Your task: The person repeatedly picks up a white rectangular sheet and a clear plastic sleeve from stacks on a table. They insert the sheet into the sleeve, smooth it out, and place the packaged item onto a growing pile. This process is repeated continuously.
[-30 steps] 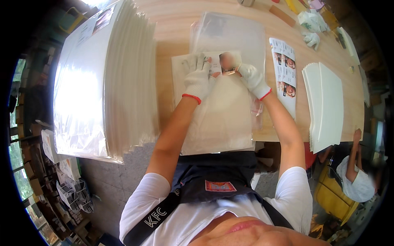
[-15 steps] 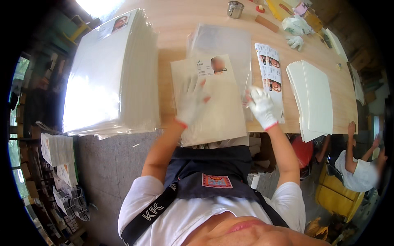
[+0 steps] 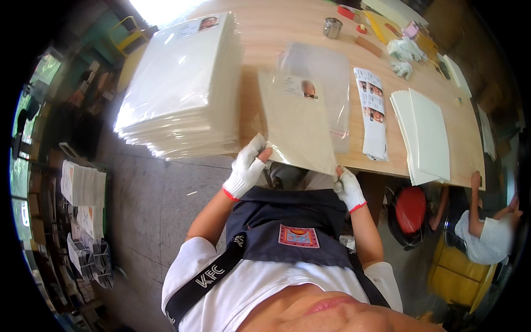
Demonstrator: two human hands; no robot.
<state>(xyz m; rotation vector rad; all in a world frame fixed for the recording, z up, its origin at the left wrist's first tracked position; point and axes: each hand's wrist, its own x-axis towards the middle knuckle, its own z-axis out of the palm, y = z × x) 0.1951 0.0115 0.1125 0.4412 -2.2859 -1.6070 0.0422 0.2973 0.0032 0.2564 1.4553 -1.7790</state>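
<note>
Both my hands wear white gloves with bare fingertips. My left hand [image 3: 245, 169] pinches the near left corner of a pack of cream paper [image 3: 301, 130], which looks glossy, as if inside a clear plastic sleeve. At its near right corner, my right hand [image 3: 349, 188] grips the same pack between thumb and fingers. A printed label [image 3: 301, 87] lies near the pack's far end. Beneath and beyond it are flat clear plastic sleeves [image 3: 340, 94] on the wooden table [image 3: 265, 39]. To the right is a strip of printed labels [image 3: 374, 133], partly peeled.
A tall stack of wrapped paper packs [image 3: 171, 77] stands at the left. Farther right lie loose cream sheets [image 3: 431, 133]. A metal cup [image 3: 332, 27], a brown block [image 3: 369, 46] and spare gloves [image 3: 402, 69] sit at the back. Another person [image 3: 481, 238] sits at the right.
My hands have moved from on and beside the pack down to its near corners, and now grip it. The pack has shifted toward the left stack's side. The whole view has turned a little.
</note>
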